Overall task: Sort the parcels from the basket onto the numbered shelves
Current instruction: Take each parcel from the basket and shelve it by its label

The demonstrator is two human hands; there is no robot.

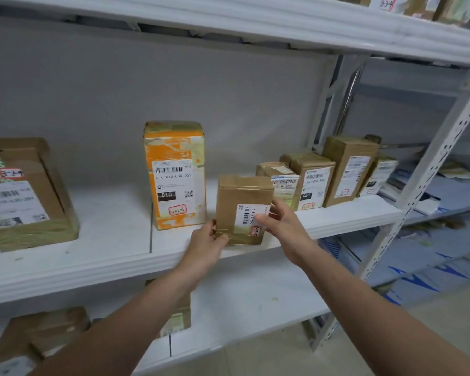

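Note:
A small brown cardboard parcel with a white barcode label stands upright near the front edge of the middle white shelf. My left hand grips its lower left corner, thumb on the taped front. My right hand holds its right side, fingers over the label's edge. Left of it stands a tall orange-and-white parcel marked 010. The basket is out of view.
A wide brown box sits at the shelf's far left. Several brown parcels stand in a row at the right, near the perforated upright post. More boxes lie on the shelf below and above. Blue-and-white packages fill the neighbouring rack.

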